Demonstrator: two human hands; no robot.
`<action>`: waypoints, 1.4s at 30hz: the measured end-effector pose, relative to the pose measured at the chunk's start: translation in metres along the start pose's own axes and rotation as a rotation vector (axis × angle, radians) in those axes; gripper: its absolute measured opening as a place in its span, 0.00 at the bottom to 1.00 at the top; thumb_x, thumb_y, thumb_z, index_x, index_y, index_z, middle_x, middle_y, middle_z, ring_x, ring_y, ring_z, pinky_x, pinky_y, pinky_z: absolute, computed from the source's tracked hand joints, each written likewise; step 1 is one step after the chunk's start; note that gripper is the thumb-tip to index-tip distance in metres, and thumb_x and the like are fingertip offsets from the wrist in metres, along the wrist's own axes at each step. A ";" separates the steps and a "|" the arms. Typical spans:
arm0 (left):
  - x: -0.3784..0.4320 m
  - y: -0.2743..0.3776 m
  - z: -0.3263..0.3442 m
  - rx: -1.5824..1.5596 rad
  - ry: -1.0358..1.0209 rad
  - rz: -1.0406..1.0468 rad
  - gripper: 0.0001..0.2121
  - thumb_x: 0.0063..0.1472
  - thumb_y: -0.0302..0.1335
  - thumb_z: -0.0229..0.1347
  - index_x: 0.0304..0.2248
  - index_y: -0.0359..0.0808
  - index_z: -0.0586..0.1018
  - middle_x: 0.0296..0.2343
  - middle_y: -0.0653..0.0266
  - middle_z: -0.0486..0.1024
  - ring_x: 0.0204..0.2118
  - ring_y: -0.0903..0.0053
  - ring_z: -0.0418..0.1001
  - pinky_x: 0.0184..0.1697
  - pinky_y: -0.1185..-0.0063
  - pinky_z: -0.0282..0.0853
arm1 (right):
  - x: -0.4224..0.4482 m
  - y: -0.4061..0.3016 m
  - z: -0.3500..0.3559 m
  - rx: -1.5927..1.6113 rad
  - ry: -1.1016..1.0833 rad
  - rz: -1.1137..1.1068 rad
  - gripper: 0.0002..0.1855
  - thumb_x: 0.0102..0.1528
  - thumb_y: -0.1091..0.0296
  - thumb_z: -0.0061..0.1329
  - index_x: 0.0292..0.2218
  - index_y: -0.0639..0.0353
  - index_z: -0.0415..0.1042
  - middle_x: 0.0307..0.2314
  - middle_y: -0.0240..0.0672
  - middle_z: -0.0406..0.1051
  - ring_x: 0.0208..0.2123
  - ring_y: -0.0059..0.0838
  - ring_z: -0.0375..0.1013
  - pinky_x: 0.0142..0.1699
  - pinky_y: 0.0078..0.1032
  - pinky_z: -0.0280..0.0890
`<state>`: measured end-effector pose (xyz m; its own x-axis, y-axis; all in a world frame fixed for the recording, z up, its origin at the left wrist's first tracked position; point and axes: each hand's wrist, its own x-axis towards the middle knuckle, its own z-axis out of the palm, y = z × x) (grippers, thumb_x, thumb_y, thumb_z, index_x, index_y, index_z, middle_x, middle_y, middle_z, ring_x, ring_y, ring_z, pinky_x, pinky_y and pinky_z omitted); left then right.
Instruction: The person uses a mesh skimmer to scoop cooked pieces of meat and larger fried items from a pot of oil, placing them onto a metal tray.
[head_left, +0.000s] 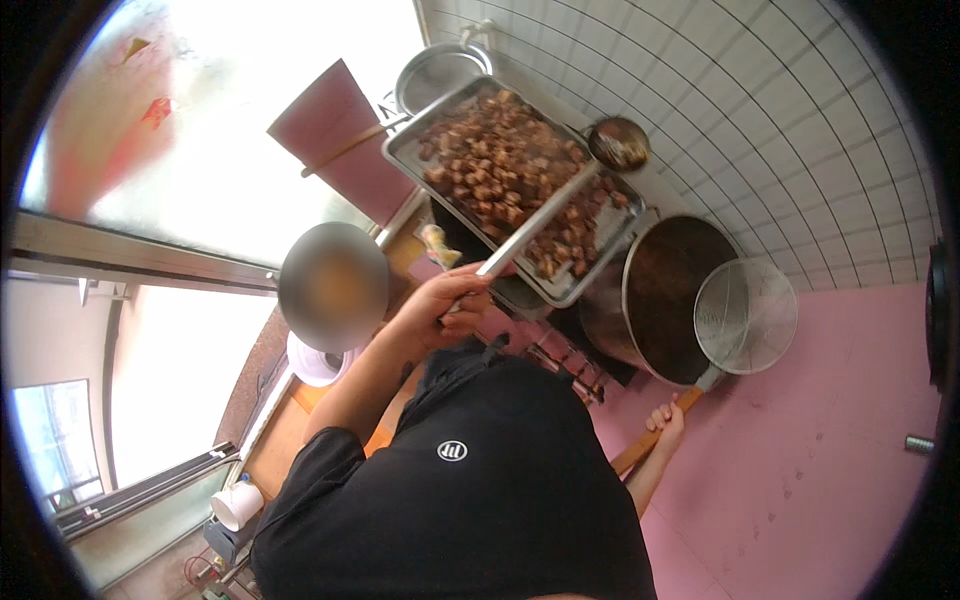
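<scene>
My left hand (452, 304) grips the metal handle of a ladle (619, 144). This handle slants across a rectangular metal tray (402, 151) of browned, cubed food that looks like meat. The ladle's bowl is beyond the tray's far edge. On the right, my right hand (667, 422) is closed around the wooden handle of a round wire-mesh strainer (746, 315). Its mesh is over the right rim of a large metal pot (630, 300) and extends past it. Dark contents show inside the pot, their surface hard to make out.
White tiled wall (697, 90) rises behind the tray and pot. A round metal vessel (442, 79) and a flat reddish panel (330, 135) stand beyond the tray. Left are a blurred round dark vessel (334, 289), a pale tub (307, 366) and a white bucket (237, 505).
</scene>
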<state>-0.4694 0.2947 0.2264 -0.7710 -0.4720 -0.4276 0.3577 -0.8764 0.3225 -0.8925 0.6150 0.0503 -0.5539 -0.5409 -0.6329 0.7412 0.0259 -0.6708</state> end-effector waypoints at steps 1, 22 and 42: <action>-0.021 0.021 0.004 0.185 0.096 0.123 0.22 0.69 0.29 0.47 0.59 0.32 0.64 0.16 0.79 0.57 0.11 0.94 0.52 0.10 0.91 0.48 | -0.003 0.005 0.004 0.020 -0.032 0.013 0.12 0.64 0.65 0.39 0.47 0.44 0.70 0.19 0.20 0.56 0.15 0.15 0.52 0.20 0.20 0.52; 0.092 0.324 -0.298 1.912 1.002 0.475 0.22 0.53 0.38 0.56 0.49 0.47 0.77 0.37 0.53 0.80 0.41 0.55 0.79 0.43 0.61 0.73 | -0.054 0.071 0.064 -0.269 0.213 -0.148 0.21 0.65 0.44 0.42 0.31 0.52 0.70 0.08 0.26 0.53 0.08 0.21 0.51 0.15 0.23 0.48; -0.019 0.036 -0.127 1.216 0.740 0.844 0.18 0.68 0.30 0.51 0.53 0.28 0.69 0.35 0.62 0.77 0.33 0.78 0.75 0.34 0.80 0.74 | 0.231 -0.073 0.028 -1.605 0.438 -0.070 0.22 0.58 0.62 0.44 0.45 0.74 0.72 0.42 0.63 0.72 0.45 0.59 0.73 0.50 0.44 0.68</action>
<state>-0.3751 0.2601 0.1389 -0.0565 -0.9979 0.0308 -0.3511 0.0487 0.9351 -1.0642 0.4646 -0.0364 -0.8298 -0.3247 -0.4538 -0.2520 0.9437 -0.2144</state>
